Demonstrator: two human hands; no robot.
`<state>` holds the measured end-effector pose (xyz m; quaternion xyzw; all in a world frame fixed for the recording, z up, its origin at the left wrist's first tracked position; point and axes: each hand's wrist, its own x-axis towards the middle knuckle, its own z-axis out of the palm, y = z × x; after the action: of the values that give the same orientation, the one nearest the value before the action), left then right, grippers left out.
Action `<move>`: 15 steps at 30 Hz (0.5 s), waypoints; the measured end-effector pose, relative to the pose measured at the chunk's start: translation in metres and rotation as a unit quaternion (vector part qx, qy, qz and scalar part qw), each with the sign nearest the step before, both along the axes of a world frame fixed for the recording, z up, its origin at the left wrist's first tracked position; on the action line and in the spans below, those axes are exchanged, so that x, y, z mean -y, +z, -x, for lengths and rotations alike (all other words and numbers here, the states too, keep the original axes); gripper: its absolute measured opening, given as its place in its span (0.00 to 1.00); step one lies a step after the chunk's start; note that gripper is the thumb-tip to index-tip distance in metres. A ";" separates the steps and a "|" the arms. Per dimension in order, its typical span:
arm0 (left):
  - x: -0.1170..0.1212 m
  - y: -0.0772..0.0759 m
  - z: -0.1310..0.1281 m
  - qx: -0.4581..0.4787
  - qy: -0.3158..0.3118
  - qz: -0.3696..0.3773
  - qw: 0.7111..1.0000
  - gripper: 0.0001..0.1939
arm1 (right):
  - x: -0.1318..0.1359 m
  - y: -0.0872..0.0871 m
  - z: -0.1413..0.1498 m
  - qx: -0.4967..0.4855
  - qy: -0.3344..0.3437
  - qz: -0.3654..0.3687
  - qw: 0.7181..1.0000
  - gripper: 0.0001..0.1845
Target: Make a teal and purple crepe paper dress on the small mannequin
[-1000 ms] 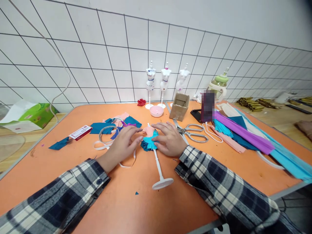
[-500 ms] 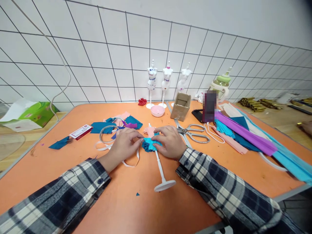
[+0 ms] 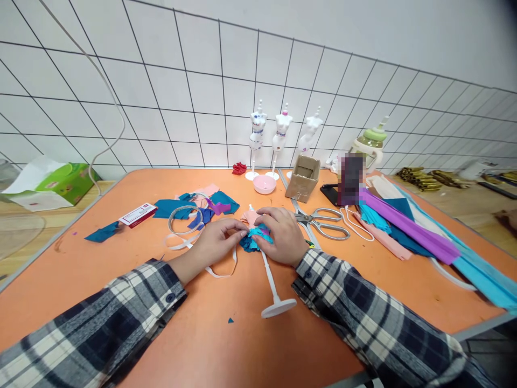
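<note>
A miniature dress form (image 3: 271, 277) lies tilted between my hands, its white stem and round base toward me. Pink crepe paper (image 3: 250, 216) covers its upper part, and a ruffled blue crepe paper skirt (image 3: 249, 244) wraps it lower down. My left hand (image 3: 218, 242) pinches the left edge of the skirt between thumb and fingertips. From the right, my right hand (image 3: 283, 237) curls over the skirt and form, thumb pressed on the ruffle. The fingers partly cover the skirt.
Large scissors (image 3: 319, 221) lie right of my right hand. Left are a tape roll (image 3: 172, 218), blue paper scraps (image 3: 172, 208) and a small red-white box (image 3: 138, 214). Behind stand three dress forms (image 3: 281, 132), a pink bowl (image 3: 264, 185) and a cardboard box (image 3: 302, 178). Crepe strips (image 3: 416, 229) lie right.
The view has shifted slightly, so the scene sits a little further right. My left fingertips have moved slightly at the skirt's edge; both hands keep their hold.
</note>
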<state>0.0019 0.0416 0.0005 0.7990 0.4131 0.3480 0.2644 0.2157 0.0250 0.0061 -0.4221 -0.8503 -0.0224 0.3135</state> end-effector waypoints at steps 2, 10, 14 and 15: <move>0.002 0.003 0.002 -0.027 -0.014 -0.058 0.998 0.09 | 0.001 0.000 0.001 0.014 0.007 -0.002 1.000 0.16; 0.002 0.004 0.011 -0.115 -0.054 -0.152 0.980 0.08 | 0.001 -0.002 -0.001 0.034 0.037 -0.023 0.998 0.10; 0.005 0.002 0.008 -0.151 -0.046 -0.160 0.974 0.09 | 0.000 -0.003 -0.003 0.024 0.043 -0.016 0.999 0.11; 0.005 0.002 0.007 -0.145 -0.041 -0.158 0.976 0.08 | 0.000 -0.004 -0.003 0.024 0.049 -0.017 0.998 0.11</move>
<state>-0.0053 0.0368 0.0021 0.8890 0.3538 0.2777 0.0862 0.2189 0.0252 0.0025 -0.3741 -0.8766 -0.0311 0.3010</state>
